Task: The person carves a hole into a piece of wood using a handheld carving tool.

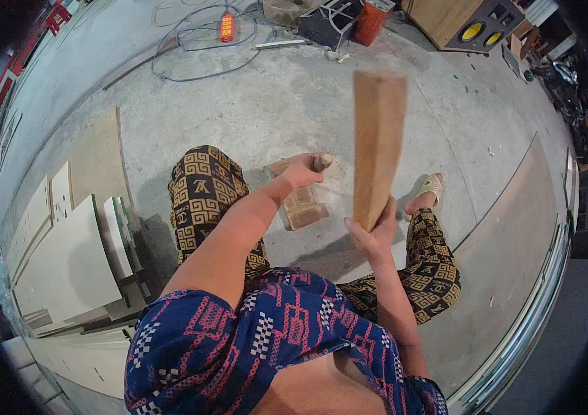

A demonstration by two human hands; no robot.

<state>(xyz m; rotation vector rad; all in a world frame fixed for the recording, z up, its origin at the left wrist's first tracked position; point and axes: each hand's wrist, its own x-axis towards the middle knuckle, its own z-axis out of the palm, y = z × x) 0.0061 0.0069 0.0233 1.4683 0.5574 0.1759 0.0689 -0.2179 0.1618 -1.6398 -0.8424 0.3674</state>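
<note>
My right hand is closed round the lower end of a thick wooden bar, which stands raised and slightly blurred above the floor. Over to its left, the fingers of my left hand wrap a short piece with a dark round end; the rest of that piece is hidden by the hand. Beneath and beside this hand, a wooden block lies on the concrete between my legs. Another light wooden part shows just behind the hand; whether it is joined to the block I cannot tell.
Cut boards are stacked at my left, and a large sheet lies at the right. Farther off are a coiled cable with an orange power strip, a red-orange container and a speaker box. My sandalled foot rests at right.
</note>
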